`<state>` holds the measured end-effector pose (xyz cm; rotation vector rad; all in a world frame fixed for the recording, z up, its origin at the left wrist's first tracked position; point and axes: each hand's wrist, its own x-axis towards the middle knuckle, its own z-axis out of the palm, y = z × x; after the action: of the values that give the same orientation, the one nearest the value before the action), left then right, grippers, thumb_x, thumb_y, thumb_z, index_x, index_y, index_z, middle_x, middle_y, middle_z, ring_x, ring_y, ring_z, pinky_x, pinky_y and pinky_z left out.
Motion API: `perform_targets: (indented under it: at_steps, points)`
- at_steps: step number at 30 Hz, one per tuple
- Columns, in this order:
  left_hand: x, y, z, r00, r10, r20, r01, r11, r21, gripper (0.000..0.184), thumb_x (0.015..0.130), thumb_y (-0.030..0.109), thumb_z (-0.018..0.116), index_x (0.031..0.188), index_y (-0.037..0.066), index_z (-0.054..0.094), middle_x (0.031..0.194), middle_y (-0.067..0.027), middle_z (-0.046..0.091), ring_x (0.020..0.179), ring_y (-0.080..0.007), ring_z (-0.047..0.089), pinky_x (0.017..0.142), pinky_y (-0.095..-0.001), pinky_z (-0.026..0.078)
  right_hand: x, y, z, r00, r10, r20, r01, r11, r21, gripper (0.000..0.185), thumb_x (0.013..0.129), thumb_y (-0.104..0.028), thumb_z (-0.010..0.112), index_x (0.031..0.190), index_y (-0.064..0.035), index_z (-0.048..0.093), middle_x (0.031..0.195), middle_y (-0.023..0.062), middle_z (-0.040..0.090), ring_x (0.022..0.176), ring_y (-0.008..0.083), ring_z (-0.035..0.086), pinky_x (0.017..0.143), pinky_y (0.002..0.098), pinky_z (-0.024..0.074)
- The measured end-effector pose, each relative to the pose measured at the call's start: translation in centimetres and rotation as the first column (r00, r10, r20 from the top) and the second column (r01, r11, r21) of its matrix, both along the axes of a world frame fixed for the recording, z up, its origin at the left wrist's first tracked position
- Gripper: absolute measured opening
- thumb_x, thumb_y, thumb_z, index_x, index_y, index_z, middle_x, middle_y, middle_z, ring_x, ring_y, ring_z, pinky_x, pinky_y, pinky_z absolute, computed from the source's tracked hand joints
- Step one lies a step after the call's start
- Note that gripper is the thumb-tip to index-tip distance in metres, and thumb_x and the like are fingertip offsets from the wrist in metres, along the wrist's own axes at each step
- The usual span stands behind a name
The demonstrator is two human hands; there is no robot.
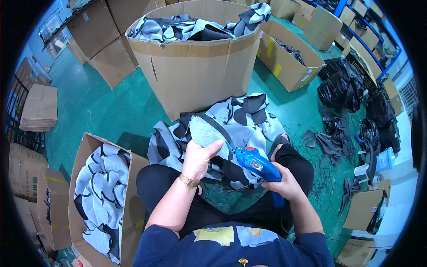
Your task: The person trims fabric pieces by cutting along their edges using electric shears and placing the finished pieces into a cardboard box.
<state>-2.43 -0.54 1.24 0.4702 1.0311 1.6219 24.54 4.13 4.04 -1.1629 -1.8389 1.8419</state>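
My left hand [198, 161] is closed on a grey fabric piece [205, 130] with a black edge, thumb on top. In my right hand [284, 181] are blue electric scissors [255, 163] with a red button on top. Their nose points left toward the held fabric; I cannot tell whether the blade touches it. Beneath both hands, a heap of grey and black fabric pieces [240, 116] lies on the floor between my legs.
A large cardboard box [195, 75] of similar pieces stands ahead. Another open box [135, 196] of pieces is at my left. Behind, right, sits a longer carton [289, 73]. Black plastic bags [342, 84] and dark scraps [333, 135] lie on the green floor at right.
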Motion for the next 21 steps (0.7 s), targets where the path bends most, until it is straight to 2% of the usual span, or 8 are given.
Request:
perform_targets:
  at_steps: [7, 13, 17, 21]
  points:
    - [0.3, -0.1, -0.1, 0.995, -0.028, -0.092, 0.035, 0.997, 0.072, 0.032, 0.079, 0.004, 0.073, 0.108, 0.004, 0.060, 0.099, -0.0016, 0.064, 0.087, -0.0103, 0.061, 0.076, -0.0253, 0.049, -0.5, 0.4, 0.4, 1.000, 0.003, 0.003, -0.003, 1.000, 0.031, 0.052, 0.070, -0.010, 0.075, 0.117, 0.0010, 0.055, 0.095, 0.0046, 0.061, 0.085, 0.0116, 0.057, 0.079, 0.0277, 0.0464]
    - [0.6, -0.3, -0.1, 0.976, -0.119, -0.184, 0.133, 0.989, 0.066, 0.035, 0.079, 0.004, 0.071, 0.112, -0.001, 0.058, 0.104, -0.0052, 0.064, 0.093, -0.0123, 0.061, 0.084, -0.0290, 0.048, -1.2, 1.1, 0.5, 0.997, -0.029, -0.075, 0.029, 1.000, -0.005, 0.050, 0.070, -0.010, 0.075, 0.115, 0.0006, 0.055, 0.092, 0.0028, 0.060, 0.081, 0.0096, 0.056, 0.074, 0.0263, 0.0463]
    - [1.4, -0.1, -0.3, 0.986, -0.132, -0.104, 0.143, 0.984, 0.110, 0.037, 0.082, 0.005, 0.069, 0.116, 0.000, 0.056, 0.106, -0.0050, 0.064, 0.093, -0.0136, 0.062, 0.083, -0.0296, 0.049, -2.7, 2.2, 1.5, 0.976, -0.123, -0.180, 0.120, 0.992, -0.025, 0.053, 0.070, -0.012, 0.078, 0.115, 0.0003, 0.055, 0.091, 0.0008, 0.059, 0.079, 0.0081, 0.054, 0.071, 0.0237, 0.0445]
    - [1.7, 0.1, -0.1, 0.978, -0.185, 0.094, 0.183, 0.983, 0.036, 0.038, 0.085, 0.011, 0.069, 0.119, 0.002, 0.055, 0.110, -0.0036, 0.063, 0.098, -0.0139, 0.061, 0.083, -0.0296, 0.049, -4.7, 3.0, 2.4, 0.948, -0.167, -0.273, 0.162, 0.986, -0.038, 0.056, 0.070, -0.017, 0.080, 0.116, 0.0001, 0.054, 0.090, 0.0000, 0.058, 0.076, 0.0068, 0.053, 0.068, 0.0219, 0.0429]
